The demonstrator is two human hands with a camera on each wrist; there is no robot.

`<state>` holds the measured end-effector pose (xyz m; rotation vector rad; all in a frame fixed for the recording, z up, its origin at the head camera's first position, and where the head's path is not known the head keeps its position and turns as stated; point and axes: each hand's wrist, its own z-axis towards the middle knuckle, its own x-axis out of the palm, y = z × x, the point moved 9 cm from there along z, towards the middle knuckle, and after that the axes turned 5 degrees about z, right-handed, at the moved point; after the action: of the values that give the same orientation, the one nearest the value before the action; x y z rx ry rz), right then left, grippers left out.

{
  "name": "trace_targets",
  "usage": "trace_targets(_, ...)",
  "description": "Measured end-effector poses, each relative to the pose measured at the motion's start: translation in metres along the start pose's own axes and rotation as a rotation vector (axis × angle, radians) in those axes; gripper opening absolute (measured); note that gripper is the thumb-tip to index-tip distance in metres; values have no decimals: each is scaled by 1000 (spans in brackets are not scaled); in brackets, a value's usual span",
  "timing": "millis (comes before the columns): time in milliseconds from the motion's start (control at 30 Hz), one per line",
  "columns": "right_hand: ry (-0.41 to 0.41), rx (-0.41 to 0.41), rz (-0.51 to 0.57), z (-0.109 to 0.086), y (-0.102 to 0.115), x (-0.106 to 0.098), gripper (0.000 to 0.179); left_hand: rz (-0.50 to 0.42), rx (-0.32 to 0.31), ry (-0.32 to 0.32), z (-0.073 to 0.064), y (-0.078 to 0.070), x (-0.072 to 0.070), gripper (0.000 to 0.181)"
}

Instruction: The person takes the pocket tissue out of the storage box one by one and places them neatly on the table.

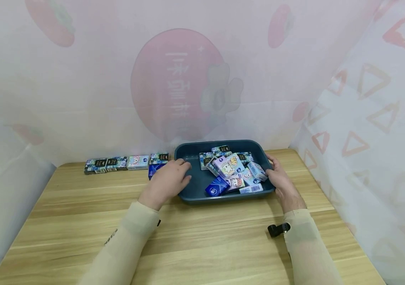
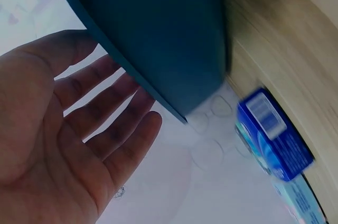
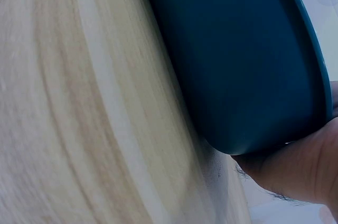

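Note:
A dark teal tray (image 1: 195, 190) holds a jumble of small tissue packs: a blue one (image 1: 217, 186), a lilac cartoon-print one (image 1: 230, 165) and several others, mostly in its right half. My left hand (image 1: 168, 180) hovers at the tray's left rim with loosely bent fingers and holds nothing. In the left wrist view, the fingertips of this hand (image 2: 79, 123) pass out of sight behind the rim. My right hand (image 1: 282, 180) grips the tray's right end, thumb at the rim. Only part of that hand (image 3: 301, 168) shows in the right wrist view.
Left of the tray, a row of tissue packs lies along the back of the wooden table (image 1: 202, 237): floral dark ones (image 1: 116, 163), a pink cartoon one (image 1: 138, 162) and a blue one (image 1: 154, 170) beside my left hand. A printed cloth (image 1: 99, 99) hangs behind.

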<state>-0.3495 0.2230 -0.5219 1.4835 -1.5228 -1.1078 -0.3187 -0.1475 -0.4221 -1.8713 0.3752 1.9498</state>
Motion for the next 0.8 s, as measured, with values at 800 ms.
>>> trace_targets(800, 2, 8, 12, -1, 2, 1, 85, -63, 92, 97, 22, -66, 25, 50)
